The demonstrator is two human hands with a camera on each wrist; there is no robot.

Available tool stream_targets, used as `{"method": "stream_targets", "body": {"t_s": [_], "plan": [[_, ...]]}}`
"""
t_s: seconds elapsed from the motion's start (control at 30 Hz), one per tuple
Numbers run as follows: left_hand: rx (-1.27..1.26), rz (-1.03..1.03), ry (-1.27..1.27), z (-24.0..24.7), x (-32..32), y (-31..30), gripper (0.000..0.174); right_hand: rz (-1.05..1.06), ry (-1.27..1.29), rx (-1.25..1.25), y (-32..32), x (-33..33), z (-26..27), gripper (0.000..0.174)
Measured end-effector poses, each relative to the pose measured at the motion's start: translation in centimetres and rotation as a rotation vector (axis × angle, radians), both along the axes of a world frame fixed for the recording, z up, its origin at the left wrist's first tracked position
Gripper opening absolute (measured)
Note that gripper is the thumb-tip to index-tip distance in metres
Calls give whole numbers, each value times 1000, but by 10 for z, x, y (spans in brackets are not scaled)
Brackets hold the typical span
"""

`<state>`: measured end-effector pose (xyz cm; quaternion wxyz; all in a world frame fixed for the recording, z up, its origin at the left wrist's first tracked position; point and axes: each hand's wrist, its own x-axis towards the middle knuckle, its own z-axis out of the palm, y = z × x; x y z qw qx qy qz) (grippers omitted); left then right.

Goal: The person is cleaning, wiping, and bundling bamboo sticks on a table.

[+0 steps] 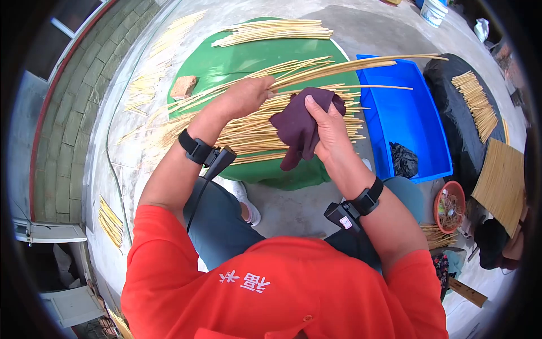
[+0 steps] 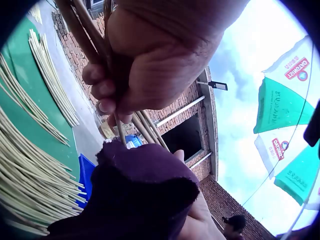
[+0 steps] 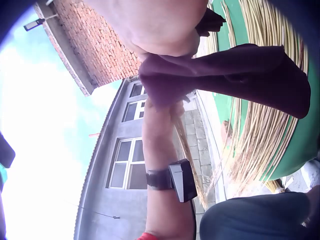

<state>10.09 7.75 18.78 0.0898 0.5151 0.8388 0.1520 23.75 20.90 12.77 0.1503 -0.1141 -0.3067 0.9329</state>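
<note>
Sleeves of a red shirt frame the nearest part of the view, and from them both forearms reach out over a round green counter. The left hand has its grip clenched round a handful of thin bamboo sticks, which fan out to the right above the counter, probably held up so their length stays free of the pile. The right hand pinches a dark maroon cloth just beside the left, thumb on top; the cloth seems to sit between palm and sticks to spare the skin. Beneath lie loose sticks, with a brick further back. Beyond stand a blue crate and a far bundle.
</note>
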Motion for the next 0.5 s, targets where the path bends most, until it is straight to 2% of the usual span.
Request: {"method": "stream_targets", "body": {"t_s": [0.03,0.07,0.13,0.33,0.4,0.47,0.5], "plan": [[-63,-21,-32,-2,17,5,19,-54,43,2,-1,-3,-1,40],[-139,-13,45,-4,33,12,18,-67,40,9,-1,-4,-3,40],[-132,-5,79,-15,53,19,17,-130,-69,14,0,-5,-9,39],[-7,39,-88,-40,45,9,17,-204,-68,26,16,-14,-11,32],[30,3,-41,-44,37,1,18,-276,-29,31,23,-16,-9,33],[-14,76,-404,-45,31,-3,21,-277,-50,44,24,-18,-9,35],[-11,79,-405,-43,30,-4,21,-260,-48,32,24,-18,-8,36]]}}
